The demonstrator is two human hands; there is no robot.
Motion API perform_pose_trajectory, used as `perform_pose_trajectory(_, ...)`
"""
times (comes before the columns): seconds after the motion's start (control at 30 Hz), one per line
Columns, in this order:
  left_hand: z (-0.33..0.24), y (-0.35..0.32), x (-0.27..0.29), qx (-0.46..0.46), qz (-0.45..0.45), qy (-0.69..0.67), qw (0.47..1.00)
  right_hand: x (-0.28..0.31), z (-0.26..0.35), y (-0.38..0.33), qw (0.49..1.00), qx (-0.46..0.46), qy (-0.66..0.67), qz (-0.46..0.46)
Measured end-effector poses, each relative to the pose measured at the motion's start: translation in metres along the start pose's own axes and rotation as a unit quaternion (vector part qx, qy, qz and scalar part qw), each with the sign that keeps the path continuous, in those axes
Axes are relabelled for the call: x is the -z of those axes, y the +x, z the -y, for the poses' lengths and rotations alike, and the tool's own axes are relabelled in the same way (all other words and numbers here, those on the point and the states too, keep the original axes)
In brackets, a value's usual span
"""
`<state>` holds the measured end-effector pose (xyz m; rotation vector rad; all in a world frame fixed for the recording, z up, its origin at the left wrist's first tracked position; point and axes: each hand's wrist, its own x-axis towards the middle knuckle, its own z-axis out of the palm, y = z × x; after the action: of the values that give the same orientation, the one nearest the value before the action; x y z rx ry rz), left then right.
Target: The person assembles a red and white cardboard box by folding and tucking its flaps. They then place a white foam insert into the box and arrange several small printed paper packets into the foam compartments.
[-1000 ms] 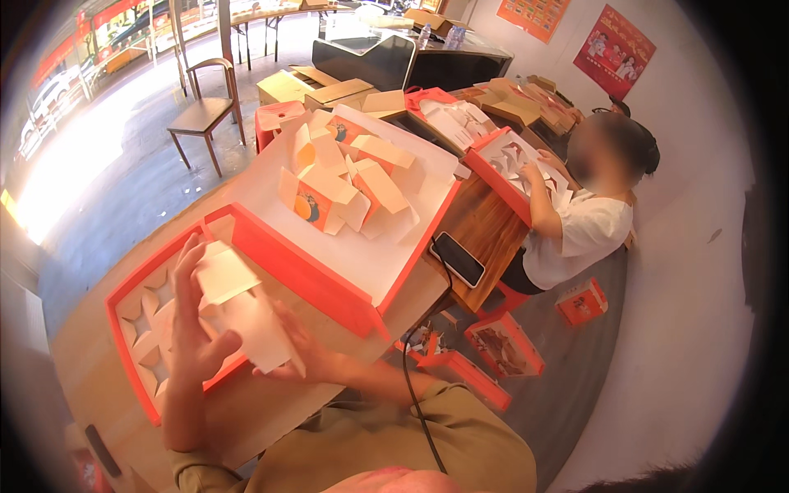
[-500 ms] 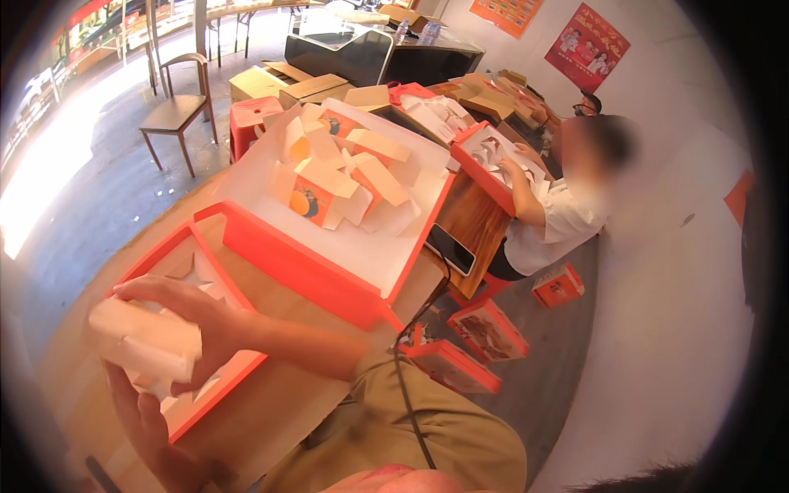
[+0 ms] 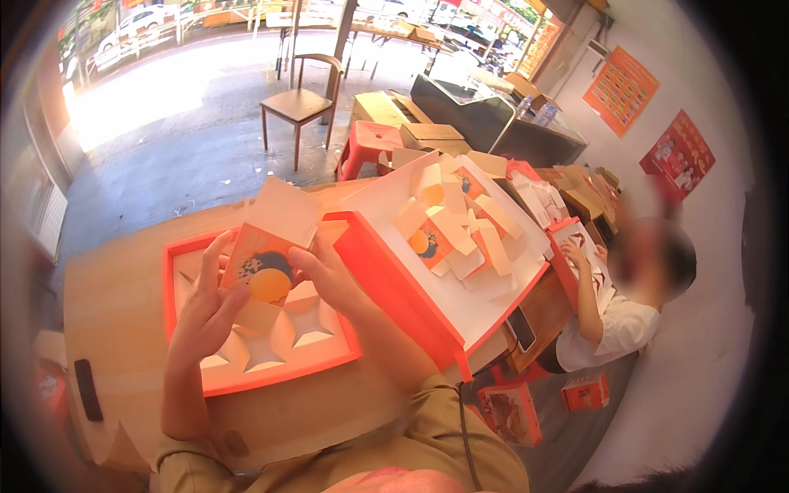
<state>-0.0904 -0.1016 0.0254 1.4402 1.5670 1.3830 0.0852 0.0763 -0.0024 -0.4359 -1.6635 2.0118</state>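
- Change: half a second ago the left hand [image 3: 204, 316] held a pale cardboard piece at the lower left of the frame, away from the tray. Both hands now meet at centre left, above the orange tray [image 3: 182, 264].
- Left hand: grasping the left edge of the small printed box [image 3: 261, 267], fingers wrapped round its side.
- Right hand [image 3: 329, 275]: grasping the right edge of the same box, thumb on its lower face.
- The box shows an orange disc and a dark motif; its pale top flap [image 3: 283, 209] stands open.
- Judged meaning: the work is at the tray itself, and the box sits directly over the pale star-cut insert [image 3: 263, 349].
- The tray rests on the wooden tabletop [image 3: 111, 283]; its raised lid [image 3: 460, 271], centre frame, carries a heap of flat box blanks [image 3: 456, 226].
- Hidden: the hands cover the insert's upper compartments, so whether the box touches the insert cannot be told.
- Cut off: a person's hand [image 3: 573, 251] at right works on another tray, details unclear.
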Motion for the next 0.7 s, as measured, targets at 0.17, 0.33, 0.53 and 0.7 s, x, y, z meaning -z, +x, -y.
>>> perform_pose_trajectory(0.17, 0.028, 0.007, -0.008, -0.069, -0.011, 0.211, 0.975, 0.001, -0.04, 0.006, 0.994, 0.101, -0.049, 0.008)
perform_pose_trajectory(0.33, 0.019, 0.006, 0.004, -0.045, -0.021, 0.12, 0.992, 0.009, -0.04, 0.01, 0.994, 0.043, -0.028, 0.096)
perform_pose_trajectory(0.53, 0.012, 0.003, 0.009, 0.027, -0.009, 0.029, 0.999, -0.001, -0.034, 0.005, 0.99, 0.135, -0.021, 0.033)
perform_pose_trajectory(0.7, 0.01, 0.0, 0.009, 0.023, -0.034, 0.0, 0.999, -0.004, -0.032, 0.002, 0.981, 0.196, -0.01, 0.009)
